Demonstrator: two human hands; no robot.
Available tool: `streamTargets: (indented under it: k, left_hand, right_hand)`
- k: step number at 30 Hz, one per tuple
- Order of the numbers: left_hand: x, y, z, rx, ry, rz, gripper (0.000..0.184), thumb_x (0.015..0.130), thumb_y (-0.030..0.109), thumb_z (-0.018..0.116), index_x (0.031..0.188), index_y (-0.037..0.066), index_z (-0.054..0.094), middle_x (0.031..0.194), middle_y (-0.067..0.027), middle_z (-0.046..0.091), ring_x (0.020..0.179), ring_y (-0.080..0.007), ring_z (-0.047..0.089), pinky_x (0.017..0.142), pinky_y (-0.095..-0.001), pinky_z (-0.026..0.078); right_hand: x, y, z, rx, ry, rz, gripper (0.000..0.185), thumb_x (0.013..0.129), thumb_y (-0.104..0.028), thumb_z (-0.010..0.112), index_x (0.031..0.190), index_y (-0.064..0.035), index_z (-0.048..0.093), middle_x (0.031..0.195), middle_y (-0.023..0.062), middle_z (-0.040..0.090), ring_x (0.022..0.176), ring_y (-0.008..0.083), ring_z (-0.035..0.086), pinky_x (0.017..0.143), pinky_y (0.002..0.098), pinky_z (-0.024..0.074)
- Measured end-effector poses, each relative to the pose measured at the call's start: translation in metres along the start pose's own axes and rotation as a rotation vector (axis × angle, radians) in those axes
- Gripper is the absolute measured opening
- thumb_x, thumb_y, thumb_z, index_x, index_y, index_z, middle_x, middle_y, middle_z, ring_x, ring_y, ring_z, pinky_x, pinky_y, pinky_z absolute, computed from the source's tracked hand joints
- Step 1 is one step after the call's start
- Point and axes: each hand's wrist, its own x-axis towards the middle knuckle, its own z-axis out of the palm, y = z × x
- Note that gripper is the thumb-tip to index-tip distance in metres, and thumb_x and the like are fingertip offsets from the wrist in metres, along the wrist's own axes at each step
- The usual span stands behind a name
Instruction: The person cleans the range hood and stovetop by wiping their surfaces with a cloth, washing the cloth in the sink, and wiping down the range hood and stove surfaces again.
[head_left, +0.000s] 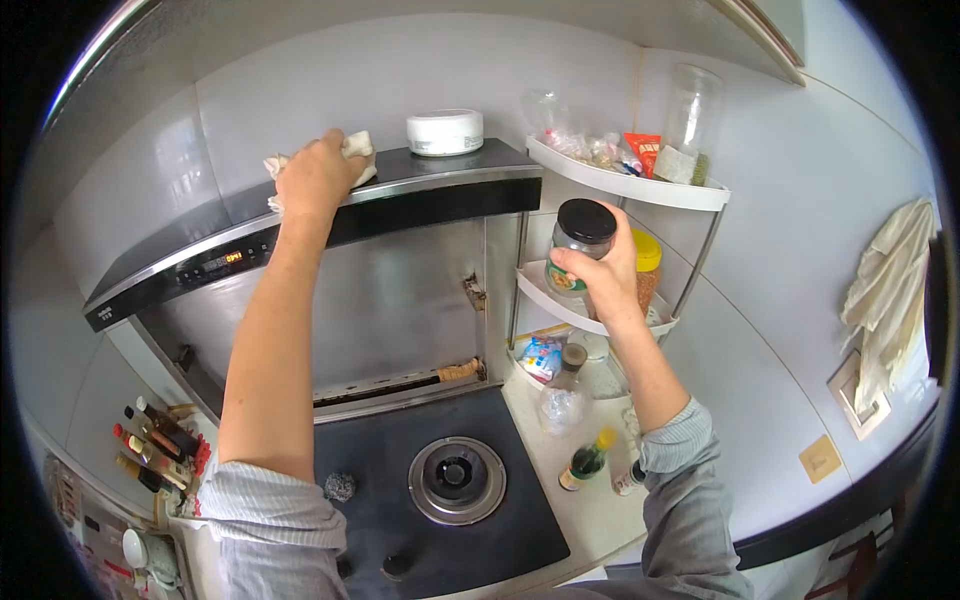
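Observation:
My left hand (318,178) is closed on a cream cloth (358,146) and presses it on the top of the black range hood (430,200). To the right of it on the hood stands a round white container (445,132). My right hand (612,272) is wrapped round a glass jar (567,250) with a black lid, held upright in front of the corner rack (545,290). Just behind that hand, a jar with a yellow lid (648,262) stands on the middle shelf.
Bags and a tall glass jar (690,125) fill the top shelf. Below are a black stove (400,440), a green bottle with a yellow cap (585,462) and a bagged bottle (565,390). Several bottles (155,445) stand at left. Cloths (885,290) hang at right.

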Motion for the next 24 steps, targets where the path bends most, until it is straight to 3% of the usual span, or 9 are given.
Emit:
streamTargets:
  k: [4, 7, 8, 9, 11, 15, 17, 22, 24]
  left_hand:
    - [0.004, 0.000, 0.005, 0.073, 0.056, -0.012, 0.040, 0.079, 0.044, 0.057, 0.104, 0.013, 0.061, 0.101, -0.0126, 0.067, 0.095, -0.0324, 0.063, 0.078, -0.0445, 0.049]
    - [-0.001, -0.003, 0.014, 0.065, 0.080, -0.029, 0.041, 0.081, 0.044, 0.054, 0.107, 0.013, 0.060, 0.102, -0.0132, 0.067, 0.097, -0.0324, 0.063, 0.079, -0.0443, 0.048]
    - [-0.003, -0.001, 0.009, 0.073, 0.045, -0.014, 0.040, 0.081, 0.044, 0.054, 0.108, 0.014, 0.060, 0.103, -0.0133, 0.066, 0.097, -0.0323, 0.062, 0.080, -0.0440, 0.048]
    - [-0.003, 0.000, 0.006, 0.076, 0.022, 0.000, 0.040, 0.081, 0.043, 0.055, 0.109, 0.015, 0.060, 0.103, -0.0135, 0.066, 0.098, -0.0321, 0.062, 0.080, -0.0437, 0.048]
    - [-0.003, -0.003, 0.010, 0.022, 0.039, 0.000, 0.041, 0.080, 0.043, 0.055, 0.110, 0.015, 0.060, 0.100, -0.0147, 0.067, 0.096, -0.0337, 0.062, 0.080, -0.0444, 0.047]
    - [-0.002, -0.007, 0.010, 0.030, 0.070, 0.015, 0.044, 0.079, 0.046, 0.055, 0.112, 0.017, 0.060, 0.100, -0.0173, 0.066, 0.096, -0.0372, 0.061, 0.081, -0.0453, 0.047]
    - [0.003, -0.013, 0.017, 0.036, 0.094, 0.026, 0.045, 0.079, 0.047, 0.055, 0.113, 0.017, 0.060, 0.100, -0.0175, 0.066, 0.096, -0.0369, 0.061, 0.081, -0.0444, 0.047]
    - [-0.007, -0.008, 0.011, -0.116, 0.088, -0.004, 0.045, 0.078, 0.045, 0.057, 0.111, 0.014, 0.059, 0.102, -0.0181, 0.065, 0.096, -0.0370, 0.061, 0.083, -0.0448, 0.047]
    - [-0.009, -0.005, 0.009, 0.004, 0.119, 0.016, 0.047, 0.078, 0.048, 0.060, 0.107, 0.010, 0.061, 0.098, -0.0172, 0.066, 0.090, -0.0342, 0.064, 0.079, -0.0418, 0.050]
  right_hand:
    - [-0.011, 0.011, 0.000, -0.229, -0.220, -0.087, 0.068, 0.057, -0.013, 0.080, 0.116, -0.0002, 0.049, 0.105, 0.0109, 0.060, 0.101, 0.0211, 0.055, 0.089, 0.0328, 0.0434]
    - [-0.046, 0.047, 0.007, -0.404, -0.565, 0.222, 0.065, 0.057, -0.012, 0.080, 0.113, -0.0028, 0.049, 0.102, 0.0079, 0.058, 0.097, 0.0166, 0.055, 0.087, 0.0309, 0.0434]
    - [-0.055, 0.037, 0.014, -0.446, -0.641, 0.509, 0.064, 0.058, -0.015, 0.080, 0.112, -0.0027, 0.049, 0.101, 0.0095, 0.058, 0.097, 0.0185, 0.057, 0.084, 0.0319, 0.0450]
    - [-0.065, 0.070, 0.015, -0.563, -0.708, 0.353, 0.065, 0.058, -0.018, 0.079, 0.112, -0.0033, 0.048, 0.100, 0.0124, 0.058, 0.093, 0.0235, 0.060, 0.078, 0.0341, 0.0468]
    - [-0.085, 0.124, 0.021, -0.621, -0.777, 0.391, 0.073, 0.054, -0.025, 0.079, 0.113, 0.0010, 0.047, 0.102, 0.0199, 0.061, 0.093, 0.0331, 0.061, 0.080, 0.0382, 0.0475]
    - [-0.122, 0.198, 0.038, -0.679, -0.924, 0.427, 0.075, 0.052, -0.026, 0.080, 0.116, -0.0079, 0.046, 0.105, 0.0188, 0.060, 0.098, 0.0344, 0.059, 0.080, 0.0394, 0.0462]
    - [-0.138, 0.228, 0.047, -0.768, -1.088, 0.377, 0.075, 0.052, -0.024, 0.081, 0.116, -0.0079, 0.047, 0.107, 0.0167, 0.060, 0.102, 0.0337, 0.057, 0.082, 0.0400, 0.0460]
    - [-0.167, 0.264, 0.048, -0.756, -1.137, 0.340, 0.076, 0.050, -0.012, 0.082, 0.116, -0.0061, 0.045, 0.112, 0.0165, 0.055, 0.104, 0.0343, 0.055, 0.085, 0.0408, 0.0457]
    - [-0.168, 0.271, 0.043, -0.745, -1.145, 0.343, 0.076, 0.050, -0.009, 0.081, 0.115, -0.0058, 0.041, 0.112, 0.0163, 0.053, 0.106, 0.0349, 0.054, 0.085, 0.0406, 0.0455]
